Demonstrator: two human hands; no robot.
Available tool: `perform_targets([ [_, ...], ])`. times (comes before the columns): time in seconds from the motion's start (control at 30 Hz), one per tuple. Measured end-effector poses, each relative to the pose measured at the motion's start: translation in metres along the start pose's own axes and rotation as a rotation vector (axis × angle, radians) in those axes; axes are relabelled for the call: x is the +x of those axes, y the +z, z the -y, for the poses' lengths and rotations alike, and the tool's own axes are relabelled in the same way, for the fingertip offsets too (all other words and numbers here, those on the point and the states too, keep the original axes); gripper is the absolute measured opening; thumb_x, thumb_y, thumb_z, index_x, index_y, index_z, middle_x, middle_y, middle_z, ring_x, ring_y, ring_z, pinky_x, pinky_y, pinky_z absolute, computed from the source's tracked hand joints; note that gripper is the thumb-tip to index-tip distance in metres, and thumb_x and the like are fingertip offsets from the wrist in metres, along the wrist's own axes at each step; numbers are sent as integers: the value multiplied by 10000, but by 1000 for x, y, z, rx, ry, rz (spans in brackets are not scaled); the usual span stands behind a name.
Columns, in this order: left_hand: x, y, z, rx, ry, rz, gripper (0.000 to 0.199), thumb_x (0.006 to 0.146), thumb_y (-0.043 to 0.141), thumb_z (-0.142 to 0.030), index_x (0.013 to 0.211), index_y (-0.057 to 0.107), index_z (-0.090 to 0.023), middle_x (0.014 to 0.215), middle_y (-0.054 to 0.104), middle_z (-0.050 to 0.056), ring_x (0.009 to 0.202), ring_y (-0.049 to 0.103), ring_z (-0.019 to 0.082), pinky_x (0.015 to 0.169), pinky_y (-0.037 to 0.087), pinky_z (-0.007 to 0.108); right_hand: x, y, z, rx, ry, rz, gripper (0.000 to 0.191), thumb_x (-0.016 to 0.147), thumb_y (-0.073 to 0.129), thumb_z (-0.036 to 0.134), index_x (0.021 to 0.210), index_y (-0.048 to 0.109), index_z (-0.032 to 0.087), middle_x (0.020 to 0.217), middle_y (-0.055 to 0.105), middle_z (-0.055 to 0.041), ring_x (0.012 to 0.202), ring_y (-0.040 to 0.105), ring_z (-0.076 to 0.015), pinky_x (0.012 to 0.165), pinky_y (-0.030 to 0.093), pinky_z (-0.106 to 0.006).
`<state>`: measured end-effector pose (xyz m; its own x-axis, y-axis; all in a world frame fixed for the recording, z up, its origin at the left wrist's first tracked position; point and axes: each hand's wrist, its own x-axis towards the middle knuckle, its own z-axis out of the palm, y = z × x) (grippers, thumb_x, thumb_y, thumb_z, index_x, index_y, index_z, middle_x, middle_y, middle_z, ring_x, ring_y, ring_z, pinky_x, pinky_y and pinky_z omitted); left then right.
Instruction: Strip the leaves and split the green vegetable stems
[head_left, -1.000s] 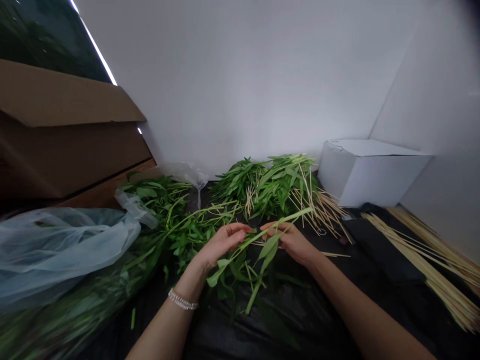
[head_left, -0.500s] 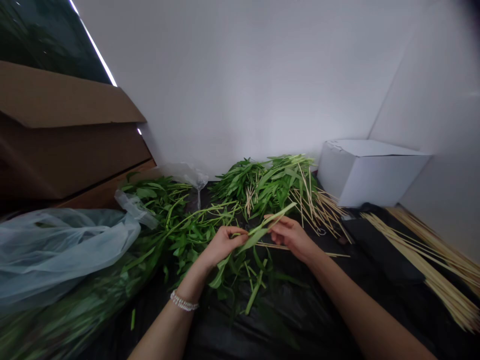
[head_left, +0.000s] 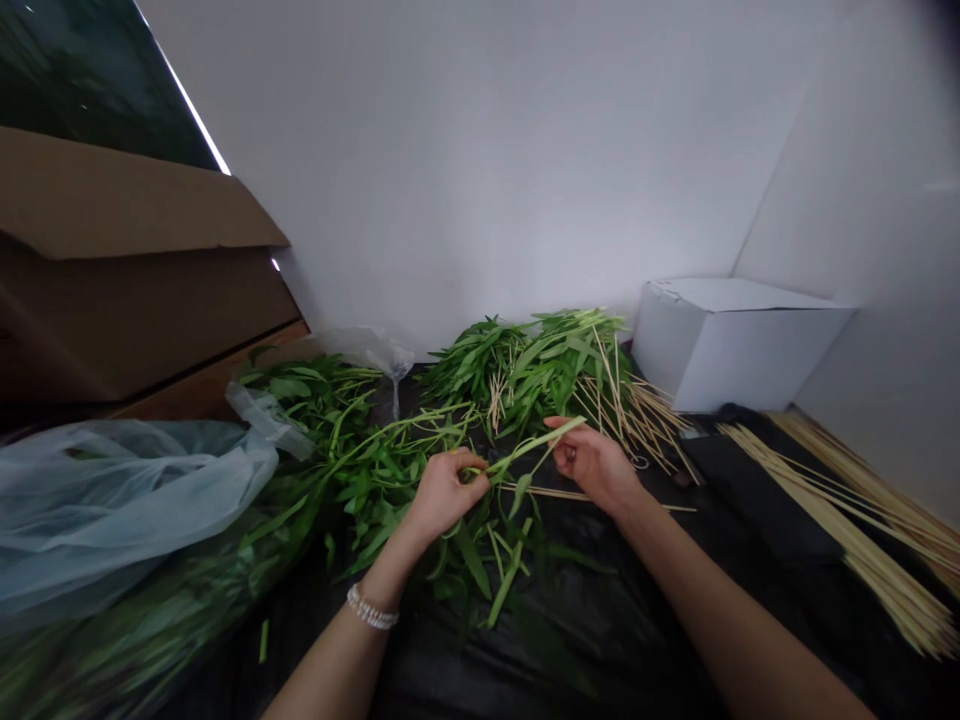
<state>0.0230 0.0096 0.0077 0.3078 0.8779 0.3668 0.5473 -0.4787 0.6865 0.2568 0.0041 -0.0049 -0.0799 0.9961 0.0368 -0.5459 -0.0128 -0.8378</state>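
A green leafy stem [head_left: 529, 447] slants up to the right between my hands. My left hand [head_left: 448, 487] pinches its lower end between thumb and fingers, and a beaded bracelet circles that wrist. Around the stem's upper tip, my right hand [head_left: 596, 462] has its fingers curled; whether they grip it is unclear. Long leaves hang from the stem over cut pieces [head_left: 510, 585] on the black covering [head_left: 450, 670]. Thin wooden sticks [head_left: 551, 492] lie just behind the stem. Loose greens [head_left: 375, 490] spread out left of my left hand.
Bundled greens with sticks [head_left: 562, 360] rest by the wall. On the right are a white box [head_left: 757, 350], a black object [head_left: 765, 500] and long wooden sticks [head_left: 862, 540]. Plastic bags [head_left: 135, 490] and a cardboard box [head_left: 142, 300] stand left.
My right hand has shifted slightly right and up along the stem. The broad leaf near my left fingers now hangs lower. My left hand has barely moved.
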Motion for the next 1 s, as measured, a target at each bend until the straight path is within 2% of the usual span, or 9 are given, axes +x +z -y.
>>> perform_targets([
  [0.27,1,-1,10,137,84,32,137,743,612,-192,743,748,-205,703,651,38,661,576,164,643,373,254,-1,3,-5,-200,-94,2,313,730,708,478,871,724,199,727,653,-23,574,529,-108,497,370,-229],
  [0.4,0,0,7,192,83,-16,178,724,582,-148,747,748,-209,731,663,37,688,587,167,689,390,261,0,2,-8,-272,-111,-24,336,713,729,491,884,740,201,698,649,-22,573,534,-107,490,365,-226],
  [0.47,1,1,5,149,35,-51,173,706,578,-152,726,742,-203,728,667,33,676,581,165,676,392,262,1,2,-8,-274,-112,-47,327,699,739,487,850,746,197,683,649,-26,581,537,-112,487,364,-228],
  [0.6,7,1,8,-153,-219,-142,142,664,579,-211,655,716,-172,649,653,21,627,556,158,620,393,257,-1,7,-10,-223,-106,-40,313,691,750,461,837,753,185,714,663,-43,620,548,-125,497,374,-230],
  [0.7,12,-7,17,-415,-392,-210,141,623,582,-250,563,668,-156,523,575,-2,536,494,130,533,359,236,-1,8,-8,-163,-112,-49,303,685,758,457,812,744,182,702,657,-44,619,555,-134,492,380,-233],
  [0.83,17,-23,25,-567,-474,-364,160,637,563,-301,579,608,-160,507,522,-31,445,398,85,432,290,209,3,-1,3,-44,-182,-159,297,661,779,459,769,718,189,659,629,-12,593,548,-120,481,379,-220],
  [0.9,17,-25,24,-720,-465,-331,162,653,596,-320,642,598,-158,583,566,-22,482,447,85,448,342,196,3,-5,8,6,-157,-132,295,662,781,450,777,713,187,674,633,-6,601,550,-113,491,387,-216],
  [1.0,14,-18,15,-1026,-436,-120,216,670,695,-330,757,580,-169,692,609,-5,616,564,115,535,441,199,1,-4,9,29,-79,-46,288,664,784,432,795,710,187,679,650,-11,605,557,-114,496,390,-215],
])
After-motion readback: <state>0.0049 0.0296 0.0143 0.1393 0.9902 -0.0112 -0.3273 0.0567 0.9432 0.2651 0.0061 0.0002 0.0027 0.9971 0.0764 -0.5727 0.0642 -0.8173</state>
